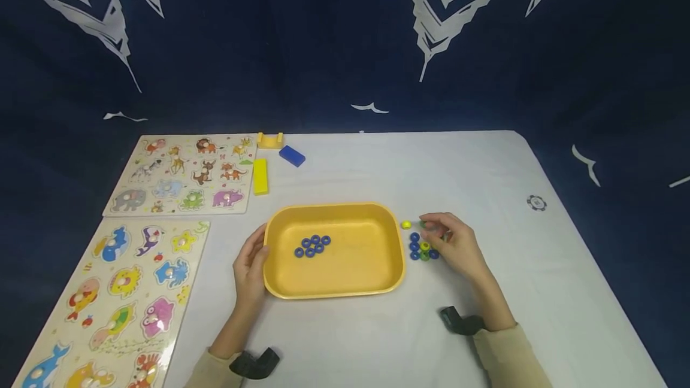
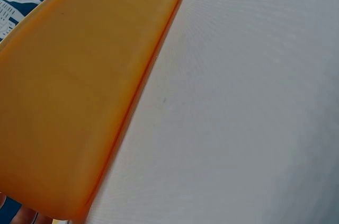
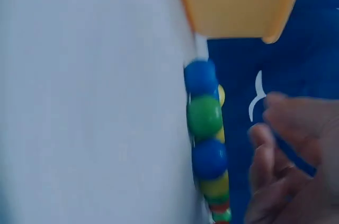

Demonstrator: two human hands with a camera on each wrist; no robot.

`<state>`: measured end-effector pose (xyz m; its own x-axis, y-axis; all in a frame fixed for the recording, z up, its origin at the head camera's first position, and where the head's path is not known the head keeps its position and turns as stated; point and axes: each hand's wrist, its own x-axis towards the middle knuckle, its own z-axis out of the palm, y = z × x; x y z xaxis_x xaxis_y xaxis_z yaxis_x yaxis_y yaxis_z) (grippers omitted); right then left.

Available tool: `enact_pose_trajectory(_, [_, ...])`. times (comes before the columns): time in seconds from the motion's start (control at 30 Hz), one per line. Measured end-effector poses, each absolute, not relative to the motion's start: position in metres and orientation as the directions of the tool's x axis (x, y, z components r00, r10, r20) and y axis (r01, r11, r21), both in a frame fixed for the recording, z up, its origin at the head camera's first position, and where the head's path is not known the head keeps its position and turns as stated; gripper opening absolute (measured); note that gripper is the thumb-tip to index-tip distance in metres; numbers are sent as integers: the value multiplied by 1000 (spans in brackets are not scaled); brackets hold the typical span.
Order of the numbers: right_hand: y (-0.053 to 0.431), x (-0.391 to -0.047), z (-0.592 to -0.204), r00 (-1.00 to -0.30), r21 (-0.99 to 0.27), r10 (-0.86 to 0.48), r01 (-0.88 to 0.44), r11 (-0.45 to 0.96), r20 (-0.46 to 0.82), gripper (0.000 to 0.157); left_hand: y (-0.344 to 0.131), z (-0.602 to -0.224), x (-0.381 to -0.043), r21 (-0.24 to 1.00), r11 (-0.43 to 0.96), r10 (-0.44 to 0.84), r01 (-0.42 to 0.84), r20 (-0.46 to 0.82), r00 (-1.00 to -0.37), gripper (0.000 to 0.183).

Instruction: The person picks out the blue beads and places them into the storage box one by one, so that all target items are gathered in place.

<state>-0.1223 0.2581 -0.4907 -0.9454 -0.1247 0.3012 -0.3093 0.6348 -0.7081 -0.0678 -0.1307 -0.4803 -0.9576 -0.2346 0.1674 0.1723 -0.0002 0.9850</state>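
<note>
Several blue ring beads (image 1: pixel 319 248) are held in the yellow tray (image 1: pixel 366 268), grouped toward nine o'clock of its centre (twelve taken as the far rim, head view). The tray's nine o'clock edge is gripped by the left hand (image 1: pixel 251 268), thumb at the rim. Outside, at three o'clock, a mixed cluster is left: loose blue beads (image 1: pixel 414 246), a green bead (image 1: pixel 424 255), a yellow-green bead (image 1: pixel 424 246); red (image 3: pixel 220 206) is also recorded in the right wrist view. One yellow bead (image 1: pixel 406 224) is set apart, between two and three o'clock, near the rim. Over the cluster the right hand (image 1: pixel 455 244) is poised, fingers loosely bent, thumb apart; nothing is seen grasped. Loading is judged partway: only blue is found inside, with more blue outside. Full count of the remainder: not obtainable, partly hidden by the hand.
</note>
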Motion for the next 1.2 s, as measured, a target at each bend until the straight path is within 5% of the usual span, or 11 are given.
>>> enact_pose_trajectory(0.3, [239, -114, -465, -979, -682, -160, -203, 703, 127, 28, -130, -481, -65, 983, -17, -237, 183, 174, -956, 37])
enact_pose_trajectory(0.63, [236, -118, -462, -977, -590, -199, -204, 781, 74, 26, -129, -474, -65, 983, -39, -231, 178, 164, -959, 37])
enact_pose_trajectory(0.93, [233, -118, -453, -973, -624, -183, -232, 746, 142, 20, -124, -455, -62, 987, 1, -232, 158, 154, -960, 37])
enact_pose_trajectory(1.2, [203, -122, -423, -916, -685, -278, -400, 608, 288, 19, -125, -457, -63, 987, 11, -228, 162, 160, -960, 37])
